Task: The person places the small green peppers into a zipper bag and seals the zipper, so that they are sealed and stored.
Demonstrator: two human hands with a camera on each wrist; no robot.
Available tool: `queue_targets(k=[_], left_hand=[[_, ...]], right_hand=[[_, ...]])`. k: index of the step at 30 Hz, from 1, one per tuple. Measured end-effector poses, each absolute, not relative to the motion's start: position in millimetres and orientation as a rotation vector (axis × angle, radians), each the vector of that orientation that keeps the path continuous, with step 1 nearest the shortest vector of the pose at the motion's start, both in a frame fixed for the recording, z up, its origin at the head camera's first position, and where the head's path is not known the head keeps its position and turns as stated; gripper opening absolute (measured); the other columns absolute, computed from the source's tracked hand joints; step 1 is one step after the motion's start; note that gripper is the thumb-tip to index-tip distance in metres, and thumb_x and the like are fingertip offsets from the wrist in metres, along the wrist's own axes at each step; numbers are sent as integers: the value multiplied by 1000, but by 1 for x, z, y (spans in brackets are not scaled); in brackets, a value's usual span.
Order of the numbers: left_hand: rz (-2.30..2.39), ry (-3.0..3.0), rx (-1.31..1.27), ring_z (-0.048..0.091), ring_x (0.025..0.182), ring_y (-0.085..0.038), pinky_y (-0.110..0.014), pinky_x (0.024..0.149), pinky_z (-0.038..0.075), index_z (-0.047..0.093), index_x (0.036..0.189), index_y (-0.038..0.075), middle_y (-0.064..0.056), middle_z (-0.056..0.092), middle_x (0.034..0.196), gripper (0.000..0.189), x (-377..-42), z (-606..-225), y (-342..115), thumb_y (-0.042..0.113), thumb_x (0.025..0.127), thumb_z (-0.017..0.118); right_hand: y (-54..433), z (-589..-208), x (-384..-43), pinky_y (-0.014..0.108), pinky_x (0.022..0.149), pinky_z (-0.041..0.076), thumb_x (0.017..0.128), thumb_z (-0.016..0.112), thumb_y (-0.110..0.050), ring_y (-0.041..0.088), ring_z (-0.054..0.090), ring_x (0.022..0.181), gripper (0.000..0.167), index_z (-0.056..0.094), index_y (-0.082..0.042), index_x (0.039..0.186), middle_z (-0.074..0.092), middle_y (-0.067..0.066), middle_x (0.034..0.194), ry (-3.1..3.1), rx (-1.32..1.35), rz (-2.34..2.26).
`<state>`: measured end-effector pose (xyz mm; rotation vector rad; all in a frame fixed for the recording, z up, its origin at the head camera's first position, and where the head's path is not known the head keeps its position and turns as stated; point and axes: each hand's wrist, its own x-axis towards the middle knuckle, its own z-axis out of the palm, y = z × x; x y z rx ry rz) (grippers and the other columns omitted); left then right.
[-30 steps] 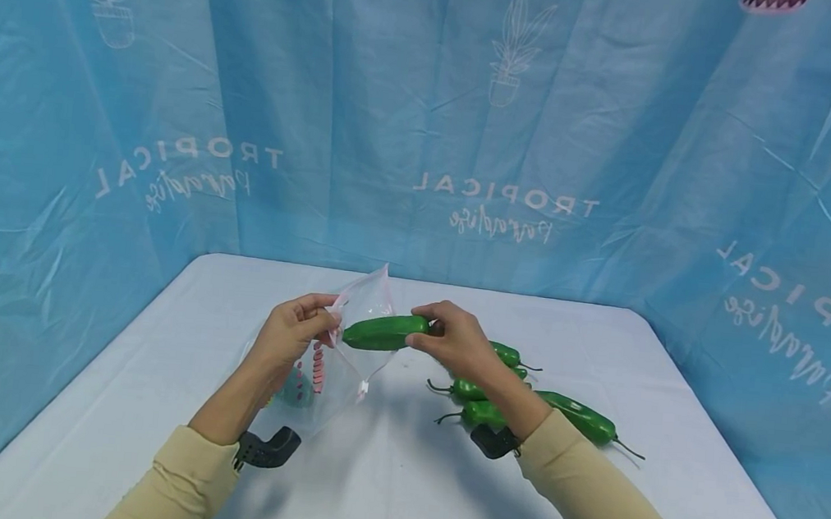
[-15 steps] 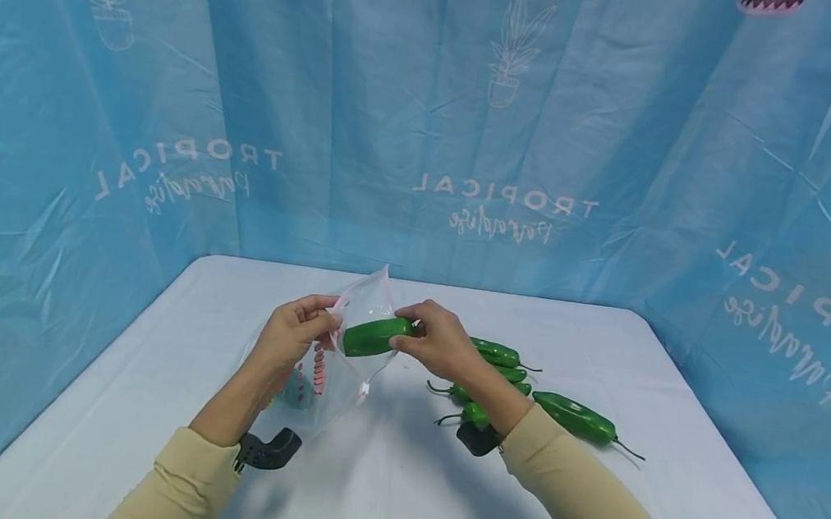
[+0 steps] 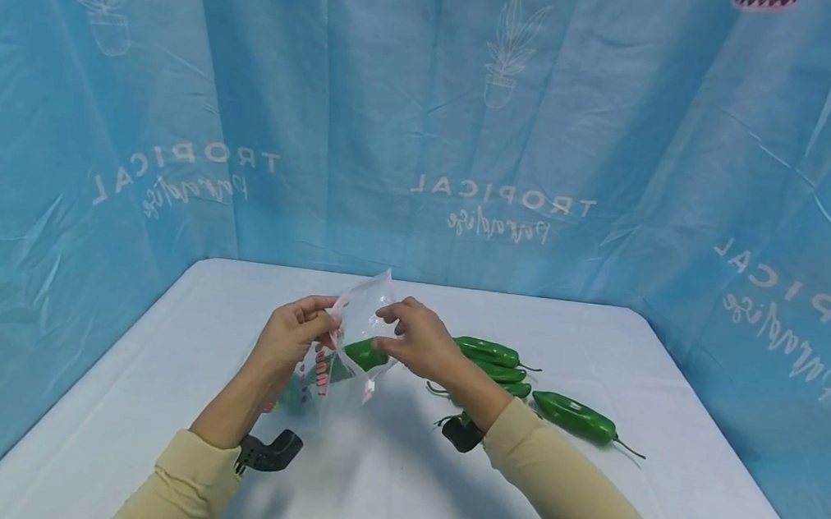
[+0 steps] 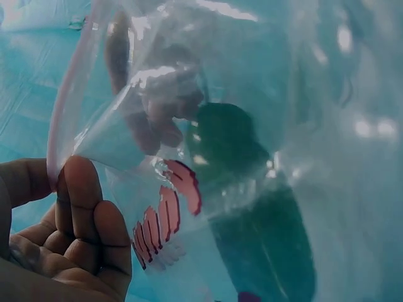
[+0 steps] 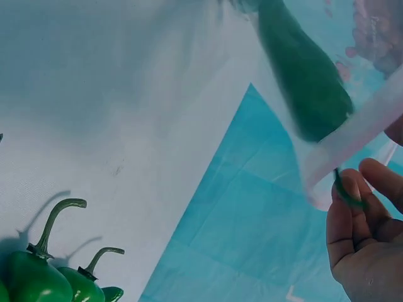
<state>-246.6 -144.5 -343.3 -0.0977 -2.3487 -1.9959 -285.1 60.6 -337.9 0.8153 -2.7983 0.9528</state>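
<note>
Your L hand (image 3: 298,333) pinches the bag (image 3: 365,309) by its edge; R hand (image 3: 419,341), fingers apart, is at its mouth. One pepper (image 3: 366,354) is inside; other peppers (image 3: 499,373) on surface (image 3: 395,489) nr R arm.

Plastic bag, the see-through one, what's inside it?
A green pepper shows inside the plastic bag, stem end toward the mouth. In the head view the left hand and red print cover parts, hiding whatever is there.

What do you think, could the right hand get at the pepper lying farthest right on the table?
Probably yes: nothing covers that pepper, though the right hand is at the plastic bag and would need to move over.
</note>
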Motion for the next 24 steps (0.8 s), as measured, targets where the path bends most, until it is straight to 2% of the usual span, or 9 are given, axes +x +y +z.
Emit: queue_targets(k=[3,7,14,19,24], left_hand=[[-1996,-2336,-104,60,80,-14,-35,88,47,57,124,10,-4,64,97,36,-247,-344,-145,26,92,58],[-1987,-2341,-94,61,79,-14,-34,88,46,57,124,13,-4,64,96,36,-246,-343,-146,28,92,58],[-1984,-2327,-118,60,76,-13,-35,86,49,57,124,11,2,63,88,35,-245,-341,-147,26,92,57],[-1982,-2321,-133,60,77,-12,-39,87,49,56,125,10,3,63,89,37,-245,-340,-148,26,93,57],[-1977,-2315,-127,59,75,-11,-36,84,51,56,124,9,4,62,86,36,-245,-339,-149,27,92,57]], right_hand=[[63,-338,-283,28,77,54,82,72,-29,18,59,98,45,61,-13,123,59,3,115,-2780,815,944],[69,-338,-281,30,77,53,82,72,-30,19,59,98,45,62,-12,122,60,5,112,-2739,808,952],[81,-338,-276,33,82,52,83,71,-29,18,59,98,41,63,-13,120,61,4,108,-2710,767,1012],[90,-339,-272,34,85,51,82,72,-27,19,60,99,40,63,-14,118,61,1,105,-2701,728,1064],[101,-343,-266,37,87,52,81,73,-26,18,59,99,39,64,-15,116,62,0,107,-2696,684,1096]])
